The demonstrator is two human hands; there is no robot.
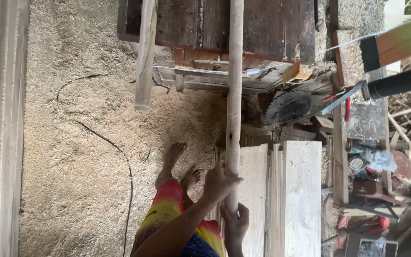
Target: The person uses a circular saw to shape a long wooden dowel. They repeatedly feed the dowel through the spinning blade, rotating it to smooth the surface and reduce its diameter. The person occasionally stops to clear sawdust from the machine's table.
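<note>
Head view: looks down at two bare hands on a long round wooden pole [234, 90] that runs up the frame toward a table-saw bench [262, 28].
Left hand [220, 183]: wrapped around the pole from the left, fingers curled over its front, pressed tight on the wood.
Right hand [236, 223]: lower on the pole, fingers closed around its near end; the palm side is hidden, so how firm the hold is cannot be told.
Pole position: near end between the hands, far end lying over the dark bench top, passing just left of the circular saw blade [288, 107].
Progress: by my judgement the pole is only being lined up along the bench; no cut shows on it, and the blade stands apart from it.
Second pole [145, 57]: lies slanted off the bench's left edge, apart from the held one.
Edges: blade teeth to the right of the pole, the bench's front lip under it.
Planks [300, 190]: pale sawn boards stacked just right of the hands, close to the right elbow side.
Open room: sawdust floor [72, 157] to the left, crossed by a black cable [124, 171]; bare feet [179, 164] stand near it.
Right side: crowded with tools and offcuts [405, 162].
</note>
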